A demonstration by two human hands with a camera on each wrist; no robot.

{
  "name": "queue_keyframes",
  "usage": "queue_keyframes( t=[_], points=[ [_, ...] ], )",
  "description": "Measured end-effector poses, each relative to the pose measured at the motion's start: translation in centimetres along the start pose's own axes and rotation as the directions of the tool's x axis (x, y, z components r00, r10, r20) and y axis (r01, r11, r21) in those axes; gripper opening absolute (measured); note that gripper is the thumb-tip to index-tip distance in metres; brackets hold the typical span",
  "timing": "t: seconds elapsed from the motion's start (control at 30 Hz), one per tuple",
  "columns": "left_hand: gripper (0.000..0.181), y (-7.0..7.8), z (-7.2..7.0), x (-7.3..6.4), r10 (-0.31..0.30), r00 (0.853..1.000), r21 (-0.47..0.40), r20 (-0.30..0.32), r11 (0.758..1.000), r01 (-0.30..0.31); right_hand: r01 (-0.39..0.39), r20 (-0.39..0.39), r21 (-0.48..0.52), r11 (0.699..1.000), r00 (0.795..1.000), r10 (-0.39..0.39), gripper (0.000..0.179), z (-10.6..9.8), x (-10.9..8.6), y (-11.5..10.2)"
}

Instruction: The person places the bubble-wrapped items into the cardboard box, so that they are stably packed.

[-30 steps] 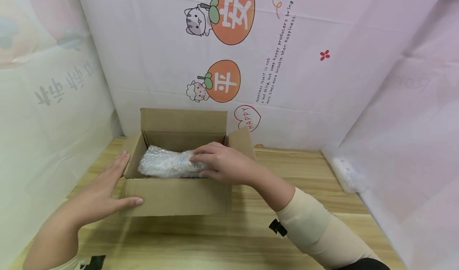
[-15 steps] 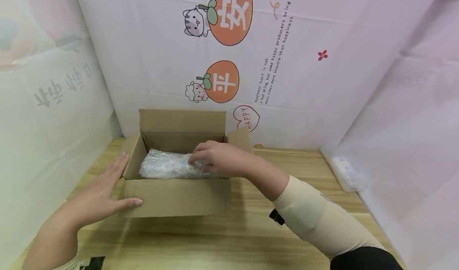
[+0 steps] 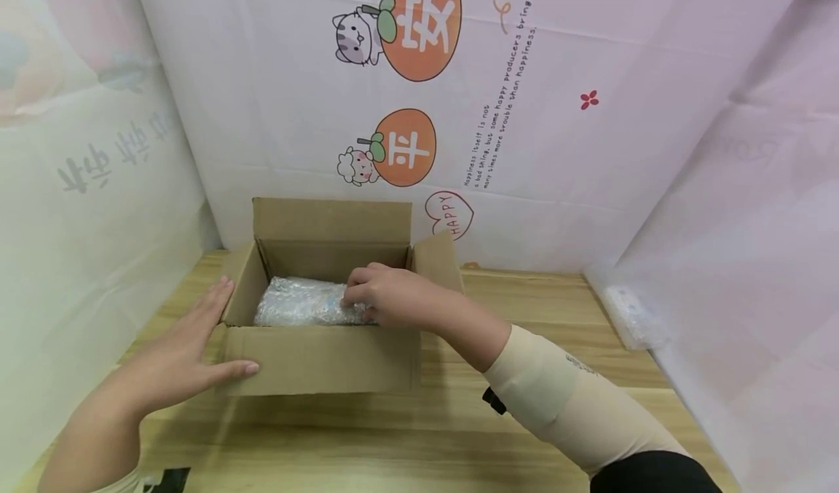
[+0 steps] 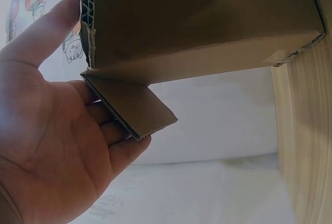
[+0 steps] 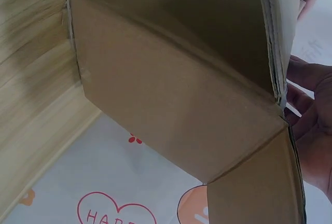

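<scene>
An open cardboard box (image 3: 321,362) stands on the table with its flaps folded out. Inside it lies a package in clear bubble wrap (image 3: 298,302). My right hand (image 3: 396,296) reaches over the right side, its curled fingers gripping the right end of that package. In the right wrist view the right hand (image 5: 314,125) shows only in part, behind the box edge. My left hand (image 3: 173,362) rests at the box's left front corner, fingers along the left flap and thumb against the front flap. The left wrist view shows the left hand's palm (image 4: 52,136) and the left flap (image 4: 132,105) against its fingers.
Another bubble-wrapped item (image 3: 632,317) lies at the table's right edge, against the side sheet. Printed sheets (image 3: 524,231) enclose the back and sides close behind the box. The wooden table (image 3: 419,449) extends in front and to the right.
The bubble-wrapped package has sunk slightly lower in the box. My right hand has shifted a little left and its fingers have curled more. The left hand stays in place.
</scene>
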State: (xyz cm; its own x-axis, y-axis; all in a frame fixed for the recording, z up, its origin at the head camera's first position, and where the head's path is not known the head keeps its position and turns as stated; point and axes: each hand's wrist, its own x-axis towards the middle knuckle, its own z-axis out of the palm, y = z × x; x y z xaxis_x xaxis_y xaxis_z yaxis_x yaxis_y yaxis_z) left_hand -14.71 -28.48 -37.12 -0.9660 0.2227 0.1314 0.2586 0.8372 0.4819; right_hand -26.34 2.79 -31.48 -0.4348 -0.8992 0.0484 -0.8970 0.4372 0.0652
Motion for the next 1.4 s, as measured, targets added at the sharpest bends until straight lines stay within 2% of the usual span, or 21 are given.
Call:
queue_keyframes(
  t=[0.33, 0.57, 0.87, 1.1, 1.3, 1.4],
  points=[
    [0.120, 0.3, -0.1, 0.0, 0.004, 1.000, 0.003, -0.003, 1.000, -0.004, 0.009, 0.002, -0.017, 1.000, 1.000, -0.009, 0.025, 0.3, 0.1, 0.1],
    [0.120, 0.1, 0.0, -0.1, 0.007, 1.000, 0.005, -0.001, 1.000, -0.007, 0.012, -0.077, 0.028, 1.000, 0.997, -0.010, 0.033, 0.5, -1.0, 0.5],
    [0.119, -0.1, 0.0, 0.0, 0.014, 1.000, 0.002, -0.005, 1.000, -0.014, 0.069, -0.172, 0.029, 0.997, 0.983, -0.063, 0.035, -0.2, -2.0, 0.8],
    [0.118, -0.2, -0.2, 0.1, 0.038, 0.999, 0.016, -0.014, 0.999, -0.038, 0.131, -0.306, 0.012, 0.991, 0.944, -0.121, 0.041, -0.9, -3.1, 2.1],
    [0.118, -0.1, -0.3, 0.1, 0.043, 0.999, 0.028, -0.018, 0.999, -0.043, 0.092, -0.416, 0.028, 0.995, 0.907, -0.072, 0.048, -2.0, -4.8, 3.9],
    [0.118, -0.1, -0.3, 0.0, 0.046, 0.999, 0.029, -0.019, 0.999, -0.046, 0.063, -0.491, 0.042, 0.997, 0.870, -0.035, 0.054, -2.5, -5.9, 5.3]
  ],
)
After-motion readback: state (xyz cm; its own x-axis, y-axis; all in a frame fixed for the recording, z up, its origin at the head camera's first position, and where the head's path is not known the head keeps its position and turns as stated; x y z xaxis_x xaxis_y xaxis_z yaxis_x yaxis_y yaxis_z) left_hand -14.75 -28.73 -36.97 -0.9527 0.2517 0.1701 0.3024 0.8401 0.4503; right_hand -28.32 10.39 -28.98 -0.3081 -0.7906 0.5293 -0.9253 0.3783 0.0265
